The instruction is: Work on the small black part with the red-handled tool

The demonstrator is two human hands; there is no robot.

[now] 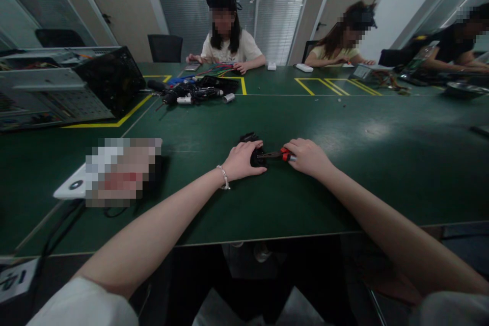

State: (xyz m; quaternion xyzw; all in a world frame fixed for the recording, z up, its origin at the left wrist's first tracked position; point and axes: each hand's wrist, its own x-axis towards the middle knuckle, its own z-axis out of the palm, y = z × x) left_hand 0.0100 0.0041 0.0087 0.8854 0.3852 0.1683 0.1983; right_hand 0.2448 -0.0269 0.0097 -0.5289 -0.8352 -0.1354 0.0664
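My left hand (243,160) is closed around a small black object (259,157), pressing it on the green tabletop, with thumb and fingers on either side. What kind of part it is, I cannot make out. My right hand (306,155) grips a pair of pliers by its red handles (286,154). The jaws of the pliers (270,155) point left and reach the black object; whether they pinch it is too small to tell. A chain bracelet (224,178) circles my left wrist.
At left lies a white device with a blurred top (72,183) and a cable. Beyond it stands an opened computer case (57,91). Black tools and cables (194,90) are heaped at the middle back, near a small silver cylinder (228,98). Several people sit across the green table (214,214).
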